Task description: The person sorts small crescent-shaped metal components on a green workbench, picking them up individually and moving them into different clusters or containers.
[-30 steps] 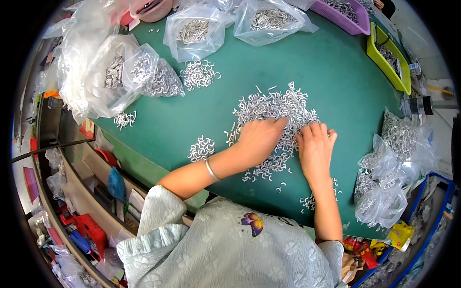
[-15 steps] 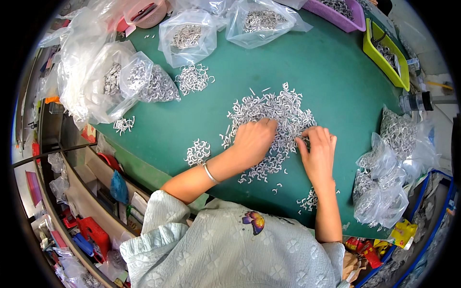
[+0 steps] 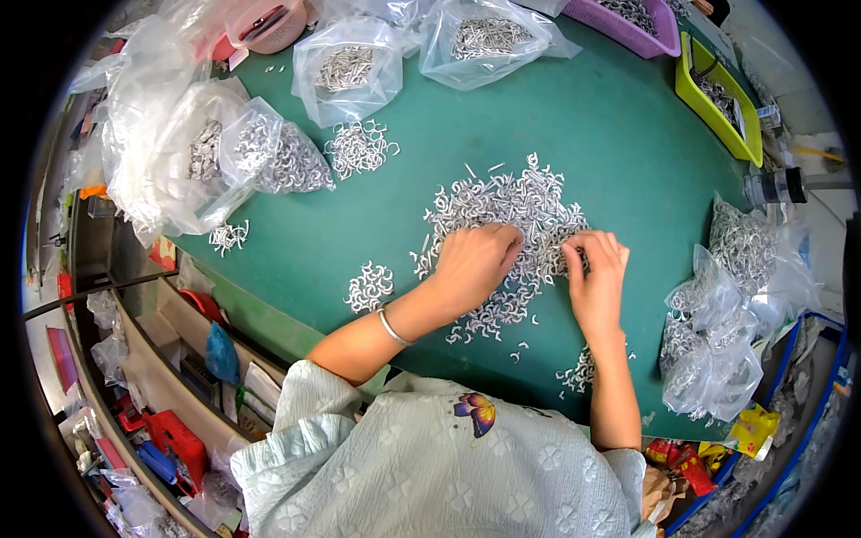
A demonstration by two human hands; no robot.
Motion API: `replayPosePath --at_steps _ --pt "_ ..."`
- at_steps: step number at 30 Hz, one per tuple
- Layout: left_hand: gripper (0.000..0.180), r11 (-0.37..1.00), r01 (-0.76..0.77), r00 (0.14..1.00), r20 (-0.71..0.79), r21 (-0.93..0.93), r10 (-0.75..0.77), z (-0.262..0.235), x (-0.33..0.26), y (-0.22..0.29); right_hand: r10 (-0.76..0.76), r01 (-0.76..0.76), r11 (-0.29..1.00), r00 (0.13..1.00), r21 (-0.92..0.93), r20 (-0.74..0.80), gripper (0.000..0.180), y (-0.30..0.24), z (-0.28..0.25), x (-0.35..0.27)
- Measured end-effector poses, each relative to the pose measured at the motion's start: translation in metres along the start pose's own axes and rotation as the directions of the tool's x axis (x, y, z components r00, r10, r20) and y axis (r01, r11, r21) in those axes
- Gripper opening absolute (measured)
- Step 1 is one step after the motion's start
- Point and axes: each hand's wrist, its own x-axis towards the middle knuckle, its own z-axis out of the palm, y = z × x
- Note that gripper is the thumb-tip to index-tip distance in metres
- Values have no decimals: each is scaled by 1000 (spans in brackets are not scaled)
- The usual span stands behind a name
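Note:
A large pile of small curved silver metal pieces [image 3: 502, 193] is spread over the green tabletop [image 3: 430, 117]. My left hand [image 3: 477, 260], with a bangle at the wrist, lies over the pile's middle; its fingers are curled and bent down, and what they pinch is hidden. At the pile's right edge my right hand [image 3: 595, 273] has thumb and fingers curved toward each other around the pieces; whether one is held is too small to tell. A smaller heap of curved pieces [image 3: 369, 287] sits left of my left forearm. Another small heap [image 3: 578, 371] lies beside my right forearm.
Open clear bags of metal pieces [image 3: 345, 76] stand along the far side, with more bags [image 3: 287, 157] at left and filled bags [image 3: 717, 359] at right. A purple basket [image 3: 664, 31], a yellow-green tray [image 3: 749, 143] and a jar [image 3: 776, 186] line the far right. Drawers [image 3: 170, 332] adjoin the left edge.
My right hand has shifted slightly, its fingers bending further at the pile's edge. My left hand has turned a little and moved slightly right. The heaps look the same.

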Motion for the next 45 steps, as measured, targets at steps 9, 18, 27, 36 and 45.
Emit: replayPosePath --at_steps 9,18,27,36,45 --pt "17 809 246 962 233 -533 -139 -17 6 19 295 -322 749 945 579 144 7 -9 -1 -14" --pt "14 785 256 962 225 -563 -153 -13 4 18 -37 62 988 984 140 -174 7 -25 3 -13" --pt "13 639 416 899 397 -647 -184 -19 8 13 79 -23 950 983 311 -168 9 -31 6 -16" --pt "9 622 399 902 410 -674 -134 -17 7 8 -29 80 977 969 198 -247 7 -31 9 -17" --pt "12 169 734 673 738 -657 -53 -25 12 -3 -62 98 986 966 134 -253 9 -38 10 -17"
